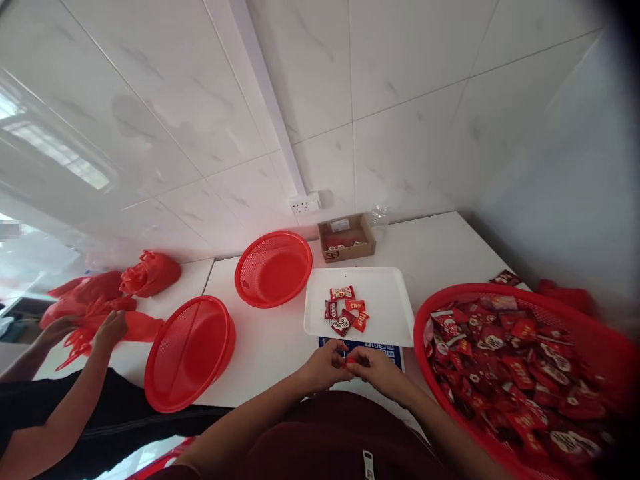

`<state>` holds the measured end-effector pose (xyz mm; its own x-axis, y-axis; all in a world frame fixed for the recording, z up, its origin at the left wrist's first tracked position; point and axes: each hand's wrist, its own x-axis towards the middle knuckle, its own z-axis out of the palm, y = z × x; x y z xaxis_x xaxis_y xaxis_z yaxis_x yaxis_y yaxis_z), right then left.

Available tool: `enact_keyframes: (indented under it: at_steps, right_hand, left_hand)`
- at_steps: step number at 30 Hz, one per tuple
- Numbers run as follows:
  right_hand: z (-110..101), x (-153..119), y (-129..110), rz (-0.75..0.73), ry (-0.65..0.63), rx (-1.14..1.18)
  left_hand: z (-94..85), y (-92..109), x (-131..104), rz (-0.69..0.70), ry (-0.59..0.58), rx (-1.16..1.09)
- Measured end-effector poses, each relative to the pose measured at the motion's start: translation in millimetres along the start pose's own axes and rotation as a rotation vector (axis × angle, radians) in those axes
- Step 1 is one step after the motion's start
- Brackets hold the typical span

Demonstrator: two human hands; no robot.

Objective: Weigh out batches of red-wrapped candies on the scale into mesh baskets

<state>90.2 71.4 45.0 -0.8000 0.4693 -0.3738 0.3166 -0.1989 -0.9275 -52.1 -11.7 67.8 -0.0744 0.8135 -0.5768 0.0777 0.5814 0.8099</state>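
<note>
My left hand and my right hand meet in front of my body, fingertips pinched together. A small red wrapped piece shows between them, mostly hidden by the fingers. Just beyond is a white tray with several red snack packets grouped on its left part. Under its near edge a blue panel with number keys sticks out, like that of a weighing scale. To the right of my hands stands a large red basket heaped with similar packets.
Two red baskets stand on the left. A cardboard box and a clear plastic container sit by the wall. Farther left, a co-worker's hands handle a red plastic bag, near a filled red bag.
</note>
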Motion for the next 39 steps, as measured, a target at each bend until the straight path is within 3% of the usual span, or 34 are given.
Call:
enact_keyframes:
  at_steps: [3,8,12,17,23,28,31,39]
  right_hand:
    - [6.1,0.5,6.2,0.031,0.098,0.014]
    - [7.4,-16.6,5.7,0.084,0.314,0.140]
    - [17.1,-42.7,1.2,0.191,0.390,0.488]
    - [44.2,-66.6,-1.1,0.196,0.458,0.901]
    - [75.4,-70.5,0.5,0.157,0.572,1.081]
    - [94.1,-66.6,-1.0,0.156,0.605,1.068]
    - [104.4,-62.8,-3.3,0.155,0.593,1.011]
    - [119.8,-44.0,-1.0,0.093,0.532,0.567]
  left_hand:
    - [-13.4,-4.8,6.2,0.038,0.002,0.200]
    - [-54.8,2.2,32.2,0.191,0.211,0.619]
    - [-81.3,14.8,59.7,0.339,0.163,0.829]
    - [-85.2,27.6,80.5,0.477,-0.011,1.105]
    - [-88.8,28.9,86.3,0.534,-0.019,1.262]
    - [-97.9,23.5,73.3,0.609,0.026,1.249]
    - [-95.4,20.0,52.6,0.669,-0.020,1.187]
    - [-62.4,-1.7,-21.7,0.657,-0.362,0.870]
